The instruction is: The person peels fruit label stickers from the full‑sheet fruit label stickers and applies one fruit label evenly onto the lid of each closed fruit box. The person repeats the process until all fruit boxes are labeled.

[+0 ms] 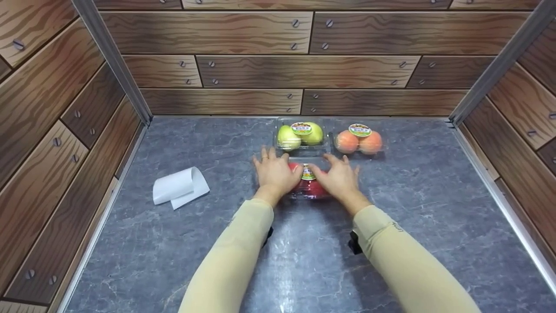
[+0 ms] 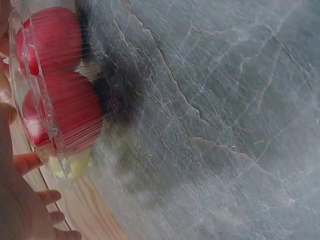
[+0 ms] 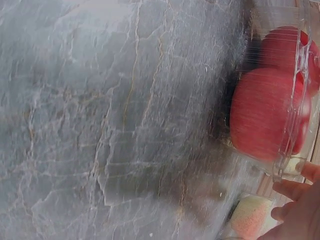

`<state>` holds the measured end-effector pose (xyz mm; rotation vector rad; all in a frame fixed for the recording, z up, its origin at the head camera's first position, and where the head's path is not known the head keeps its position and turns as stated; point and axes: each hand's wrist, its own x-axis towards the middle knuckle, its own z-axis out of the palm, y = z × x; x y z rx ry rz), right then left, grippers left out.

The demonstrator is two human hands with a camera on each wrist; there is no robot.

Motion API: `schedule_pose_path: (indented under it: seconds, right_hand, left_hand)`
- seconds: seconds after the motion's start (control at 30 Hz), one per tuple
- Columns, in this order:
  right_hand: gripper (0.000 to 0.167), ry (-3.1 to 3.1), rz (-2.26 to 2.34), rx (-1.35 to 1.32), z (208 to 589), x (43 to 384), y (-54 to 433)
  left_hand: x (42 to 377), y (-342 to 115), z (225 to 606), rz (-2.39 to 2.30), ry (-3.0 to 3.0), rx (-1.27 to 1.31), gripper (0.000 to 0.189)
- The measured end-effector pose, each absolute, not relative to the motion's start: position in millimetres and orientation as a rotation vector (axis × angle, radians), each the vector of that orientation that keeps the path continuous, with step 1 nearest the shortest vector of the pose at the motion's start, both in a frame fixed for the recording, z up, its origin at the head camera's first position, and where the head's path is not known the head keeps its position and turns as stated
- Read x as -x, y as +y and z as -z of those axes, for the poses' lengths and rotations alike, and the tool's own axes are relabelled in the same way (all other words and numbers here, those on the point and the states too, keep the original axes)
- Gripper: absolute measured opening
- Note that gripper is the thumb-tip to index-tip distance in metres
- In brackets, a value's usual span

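A clear plastic box [image 1: 304, 196] with two red apples [image 2: 65, 107] in it sits on the table between both hands, its lid down and a printed label [image 1: 308, 172] on top. My left hand [image 1: 277, 174] rests on the box's left side, thumb on the lid beside the label, its other fingers spread. On the opposite side my right hand [image 1: 340, 177] mirrors this, thumb by the label and fingers spread. In the right wrist view, fingertips touch the box's corner edge [image 3: 280, 172]. Parts of the box are hidden under the hands.
Just behind stands a clear box of green fruits [image 1: 311, 134]. Right of it is another box with orange-pink fruits [image 1: 370, 142]. A curled white sheet [image 1: 173, 187] lies at the left on the grey marbled table [image 1: 208, 261]. Wood-patterned walls [image 1: 243, 71] enclose three sides.
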<state>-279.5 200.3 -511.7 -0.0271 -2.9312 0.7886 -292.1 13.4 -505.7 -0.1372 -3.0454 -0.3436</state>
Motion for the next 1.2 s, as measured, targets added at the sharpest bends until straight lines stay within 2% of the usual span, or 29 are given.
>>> schedule_pose_path:
  seconds: [0.43, 1.2]
  right_hand:
    - [0.082, -2.993, -0.827, -0.038, 510.1, 277.8, 206.7]
    - [0.084, -3.013, -0.831, -0.043, 510.1, 276.4, 208.7]
  left_hand:
    - [285.7, 9.1, 504.3, 0.402, -3.047, 0.177, 0.075]
    - [287.2, 9.0, 508.1, 0.351, -3.061, 0.183, 0.079]
